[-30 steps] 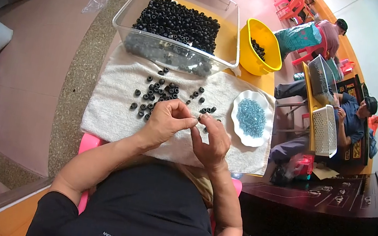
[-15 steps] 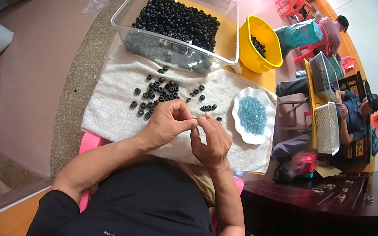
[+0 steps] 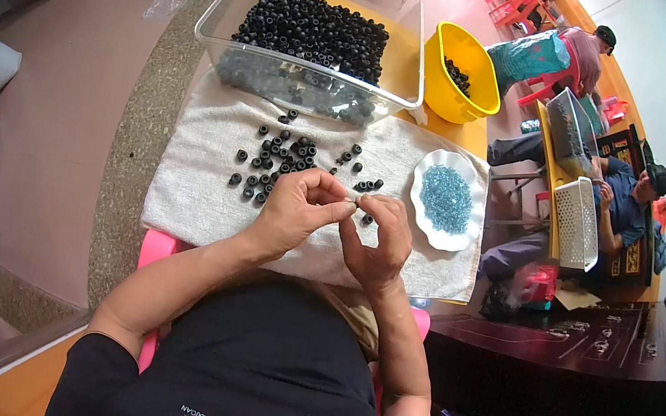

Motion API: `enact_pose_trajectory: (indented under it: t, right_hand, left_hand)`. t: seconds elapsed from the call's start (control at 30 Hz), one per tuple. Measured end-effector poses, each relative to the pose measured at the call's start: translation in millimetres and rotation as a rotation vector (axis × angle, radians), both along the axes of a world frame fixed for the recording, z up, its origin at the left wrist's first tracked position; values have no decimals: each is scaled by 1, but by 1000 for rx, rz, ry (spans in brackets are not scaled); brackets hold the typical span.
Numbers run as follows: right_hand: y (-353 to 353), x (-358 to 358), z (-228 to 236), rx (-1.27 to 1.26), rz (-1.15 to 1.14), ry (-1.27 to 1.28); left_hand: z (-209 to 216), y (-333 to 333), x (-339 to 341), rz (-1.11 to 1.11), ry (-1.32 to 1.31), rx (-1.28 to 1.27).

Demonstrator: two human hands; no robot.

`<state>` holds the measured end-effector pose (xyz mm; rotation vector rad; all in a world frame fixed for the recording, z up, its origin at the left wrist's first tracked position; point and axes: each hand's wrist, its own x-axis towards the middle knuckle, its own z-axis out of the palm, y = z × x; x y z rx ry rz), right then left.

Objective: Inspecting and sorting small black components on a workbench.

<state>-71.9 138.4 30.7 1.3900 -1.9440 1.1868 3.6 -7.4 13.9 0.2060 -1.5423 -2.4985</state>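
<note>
My left hand (image 3: 293, 212) and my right hand (image 3: 380, 242) meet over the white towel, thumbs and forefingers pinched together. Between the fingertips is something tiny, too small to name. Close beyond my left hand lies a loose group of small black ring-shaped pieces (image 3: 281, 155) with holes in them. A few more black pieces (image 3: 368, 186) lie just past my right fingertips. To the right of my right hand, a white scalloped dish (image 3: 417, 189) holds many small clear-blue pieces (image 3: 446, 199).
Behind the towel (image 3: 200, 186) stands a clear plastic bin (image 3: 204, 32) with many black pieces. A yellow tub (image 3: 481, 109) beside it holds some more. Off to the right, a person (image 3: 625, 200) sits at another table near a white basket (image 3: 575, 222).
Both hands stay together at nearly the same spot. My right hand's fingers have curled in more and shifted slightly upward. The whole view has moved a little.
</note>
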Motion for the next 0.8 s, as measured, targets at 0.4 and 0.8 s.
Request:
enact_pose_trajectory:
  t: [0.4, 0.8]
  right_hand:
    - [3, 2, 3, 64, 11, -26]
    - [7, 1, -1, 17, -52, -155]
  left_hand:
    - [3, 2, 1, -40, -19, -38]
    - [-1, -2, 1, -85, 4, 42]
